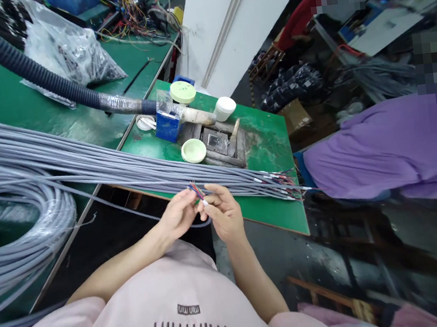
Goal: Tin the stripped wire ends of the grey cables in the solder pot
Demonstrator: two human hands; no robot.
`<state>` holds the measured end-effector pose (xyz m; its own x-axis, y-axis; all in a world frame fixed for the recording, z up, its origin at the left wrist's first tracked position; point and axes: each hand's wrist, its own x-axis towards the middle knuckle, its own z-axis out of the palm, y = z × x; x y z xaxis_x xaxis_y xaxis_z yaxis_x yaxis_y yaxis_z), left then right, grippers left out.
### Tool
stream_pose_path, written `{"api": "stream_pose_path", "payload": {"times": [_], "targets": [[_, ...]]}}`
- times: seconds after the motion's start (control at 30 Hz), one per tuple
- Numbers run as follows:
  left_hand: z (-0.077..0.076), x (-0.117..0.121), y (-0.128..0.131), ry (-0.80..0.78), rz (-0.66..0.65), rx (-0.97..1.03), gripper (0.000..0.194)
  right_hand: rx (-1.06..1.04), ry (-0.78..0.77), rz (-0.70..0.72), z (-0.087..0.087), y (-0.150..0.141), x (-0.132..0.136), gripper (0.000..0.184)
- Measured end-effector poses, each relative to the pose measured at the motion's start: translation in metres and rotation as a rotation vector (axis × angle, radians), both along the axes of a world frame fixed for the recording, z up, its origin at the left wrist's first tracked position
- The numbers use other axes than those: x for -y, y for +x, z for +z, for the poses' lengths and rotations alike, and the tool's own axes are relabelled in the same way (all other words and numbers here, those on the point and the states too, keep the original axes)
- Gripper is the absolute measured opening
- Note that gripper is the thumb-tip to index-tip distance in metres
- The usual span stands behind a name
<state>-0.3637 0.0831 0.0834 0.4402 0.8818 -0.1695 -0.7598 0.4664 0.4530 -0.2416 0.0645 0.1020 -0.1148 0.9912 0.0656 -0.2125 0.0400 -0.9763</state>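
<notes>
Head cam view, looking down over a pale pink T-shirt [140, 312] at a workbench with a green top [273, 215]. The person's left hand [177, 214] and right hand [224, 214] are close together just off the bench's near edge, both holding narrow pinches. The left thumb and fingers seem to be gripping a small spray of coloured wires [194, 189], while the right fingers [216, 200] pinch what looks like a white-tipped wire from that same end, though the exact grip is partly hidden.

That cable end sits right between the hands, and a long run of grey sheathed cables [109, 164] lies side by side across the bench. Looks like they're laid out this way so the ends stay in easy reach and don't tangle. Further right, the other cable ends [283, 185] fan out near the bench edge, showing red, blue and white wires. A big coil of grey cable [25, 225] sits off to the left.

Past the cables there's a metal tray [215, 142], a blue box [168, 127], a pale green dish [193, 150], a white tub [224, 108] and a black corrugated hose [29, 74]. Off to the right, a co-worker's purple sleeve [381, 151] fills the frame's edge, well away from the person's hands.
</notes>
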Motion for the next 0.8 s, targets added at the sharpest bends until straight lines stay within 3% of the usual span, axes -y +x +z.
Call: {"api": "stream_pose_path", "payload": {"times": [0.07,0.27,0.5,0.6,0.8], "targets": [[-0.004,0.002,0.004,-0.043,-0.063,0.086,0.037,-0.026,0.002,-0.004,-0.005,-0.002,0.001,0.043],[-0.004,0.004,0.005,-0.148,-0.05,0.133,0.036,-0.01,-0.076,-0.058,-0.006,-0.002,0.0,0.046],[-0.012,0.008,0.0,-0.02,-0.125,-0.052,0.046,0.122,-0.059,-0.155,-0.003,0.001,0.002,0.031],[-0.012,0.007,-0.001,0.136,-0.127,-0.21,0.04,0.378,0.044,-0.188,0.003,0.005,0.001,0.021],[-0.009,0.005,-0.003,0.331,-0.001,-0.6,0.023,0.864,0.433,-0.351,0.029,0.009,-0.008,0.01]]}}
